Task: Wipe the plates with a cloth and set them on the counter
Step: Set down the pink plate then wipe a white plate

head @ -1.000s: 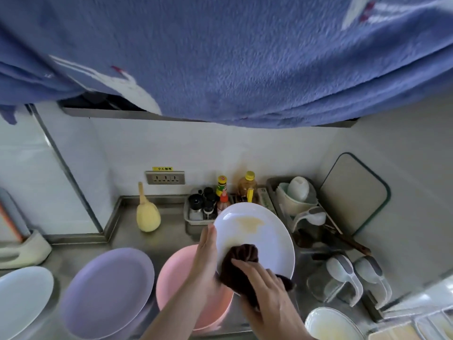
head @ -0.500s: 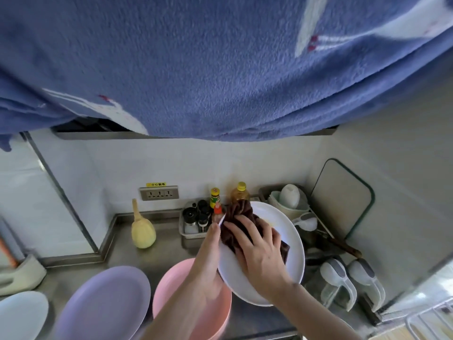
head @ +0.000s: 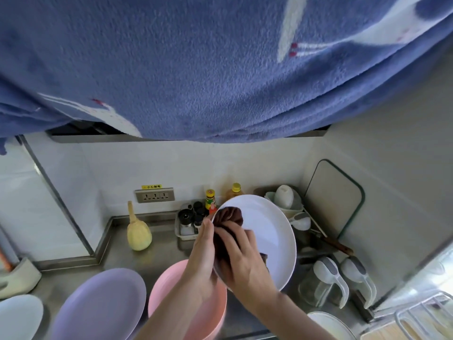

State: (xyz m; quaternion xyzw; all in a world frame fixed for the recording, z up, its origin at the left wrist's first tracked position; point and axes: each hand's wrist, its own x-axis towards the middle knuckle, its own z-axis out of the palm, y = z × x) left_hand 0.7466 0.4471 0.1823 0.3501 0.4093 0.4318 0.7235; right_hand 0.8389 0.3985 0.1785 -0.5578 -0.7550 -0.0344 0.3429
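Observation:
A white plate (head: 272,231) is held tilted above the steel counter (head: 161,256). My left hand (head: 203,253) grips its left rim from behind. My right hand (head: 241,262) presses a dark brown cloth (head: 229,218) against the plate's face, fingers curled over the bunched cloth at the upper left of the plate. On the counter below lie a pink plate (head: 208,312), a lilac plate (head: 98,307) to its left and a white plate (head: 18,317) at the far left. Another white plate (head: 328,325) shows at the bottom right.
A condiment tray with bottles (head: 196,219) stands behind the held plate. A yellow gourd-shaped scrubber (head: 138,234) sits left of it. Two clear jugs (head: 335,280) and a dish rack with cups (head: 286,202) stand right. Blue fleece fabric (head: 196,65) hangs overhead.
My right hand slid the cloth from the plate's lower edge up to its upper left. The stain seen on the plate a second ago no longer shows.

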